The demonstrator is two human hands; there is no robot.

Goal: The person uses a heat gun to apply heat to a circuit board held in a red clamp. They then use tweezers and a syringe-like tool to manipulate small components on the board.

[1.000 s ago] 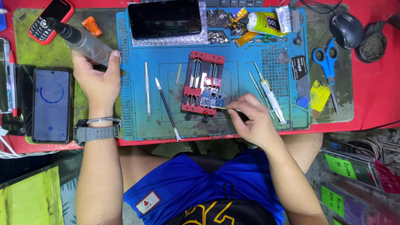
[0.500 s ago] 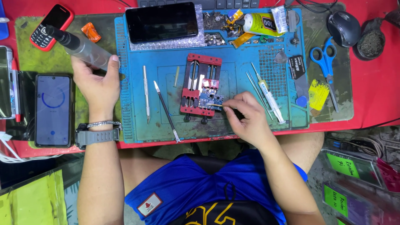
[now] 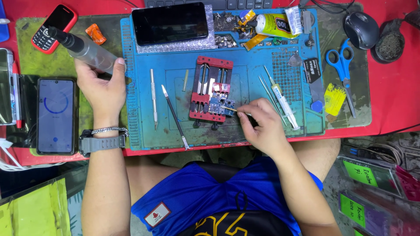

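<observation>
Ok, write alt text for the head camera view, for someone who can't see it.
The right hand touches a cotton swab to a circuit board clamped in a red holder on a blue mat; the left hand holds a grey tool.

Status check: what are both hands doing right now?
Left hand grips bottle. Right hand pokes stick at board in red clamp. Nothing blocking.
</observation>
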